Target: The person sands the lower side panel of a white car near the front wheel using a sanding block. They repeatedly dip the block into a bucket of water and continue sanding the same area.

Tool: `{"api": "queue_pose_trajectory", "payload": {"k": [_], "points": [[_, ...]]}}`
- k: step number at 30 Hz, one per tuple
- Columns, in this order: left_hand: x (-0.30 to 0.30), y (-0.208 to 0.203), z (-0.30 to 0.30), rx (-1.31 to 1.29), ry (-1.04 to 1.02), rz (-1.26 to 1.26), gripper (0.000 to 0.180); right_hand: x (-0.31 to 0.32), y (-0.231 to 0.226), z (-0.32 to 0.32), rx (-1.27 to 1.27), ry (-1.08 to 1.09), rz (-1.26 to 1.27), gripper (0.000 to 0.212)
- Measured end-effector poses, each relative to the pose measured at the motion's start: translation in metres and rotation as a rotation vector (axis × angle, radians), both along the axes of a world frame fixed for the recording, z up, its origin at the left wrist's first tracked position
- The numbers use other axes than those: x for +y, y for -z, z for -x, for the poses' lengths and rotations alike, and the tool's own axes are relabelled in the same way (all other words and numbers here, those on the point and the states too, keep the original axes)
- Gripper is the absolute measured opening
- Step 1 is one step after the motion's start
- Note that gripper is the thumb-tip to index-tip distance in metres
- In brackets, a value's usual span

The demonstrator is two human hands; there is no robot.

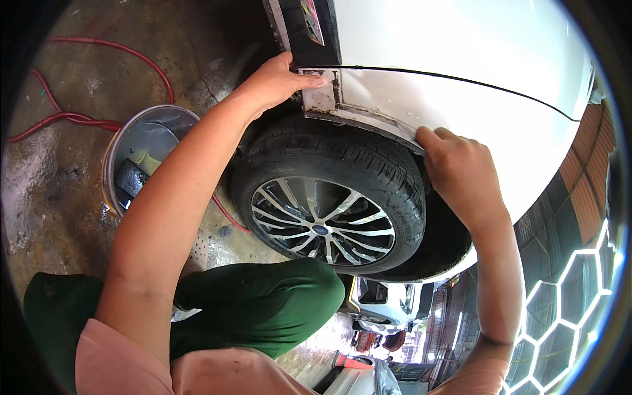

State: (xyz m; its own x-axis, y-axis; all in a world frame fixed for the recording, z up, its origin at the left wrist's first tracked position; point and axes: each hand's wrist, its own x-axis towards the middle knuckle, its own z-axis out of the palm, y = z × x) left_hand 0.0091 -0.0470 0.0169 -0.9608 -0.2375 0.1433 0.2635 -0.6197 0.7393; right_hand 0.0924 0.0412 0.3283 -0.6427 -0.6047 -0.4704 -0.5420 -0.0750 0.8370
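- The left hand is pressing flat, fingers stretched out and close together, against the forward end of the white car body panel, right where a dull grey patch of bare trim is showing at the seam.
- The right hand is curling over the lower lip of the wheel arch, fingers hooked onto the edge and thumb tucked behind; it is gripping only that lip.
- The black rubber tyre with its silver multi-spoke alloy wheel is sitting directly under both hands, filling the arch, its tread just below the right hand's knuckles.
- A round pale metal bucket is standing on the wet concrete floor to the left of the wheel, near the left forearm. Inside it, a dark block-shaped object is lying against the wall next to something pale yellow; what either one is cannot be told.
- A thin red hose is looping across the floor behind the bucket, with another stretch running under the tyre's left side.
- The person's knee in dark green trousers is bending below the wheel.
- Other parked cars are showing small in the lower part of the view.
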Motion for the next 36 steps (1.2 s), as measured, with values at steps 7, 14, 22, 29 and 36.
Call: {"api": "queue_pose_trajectory", "payload": {"k": [7,14,22,29,36], "points": [[0.002,0.006,0.006,-0.044,-0.041,0.029,0.065,-0.003,0.002,0.000,0.054,0.061,0.003,0.017],[0.003,0.009,0.010,-0.008,-0.038,0.020,0.065,-0.005,0.002,-0.002,0.064,0.068,0.012,0.015],[0.000,0.007,0.009,-0.009,-0.035,0.044,0.065,-0.004,-0.002,-0.007,0.055,0.032,-0.014,0.015],[0.001,0.009,0.009,-0.009,-0.033,0.025,0.064,-0.007,0.006,-0.004,0.053,0.027,-0.006,0.014],[0.003,0.006,0.011,0.018,-0.016,0.018,0.064,-0.003,0.018,-0.003,0.050,0.000,-0.006,0.018]]}}
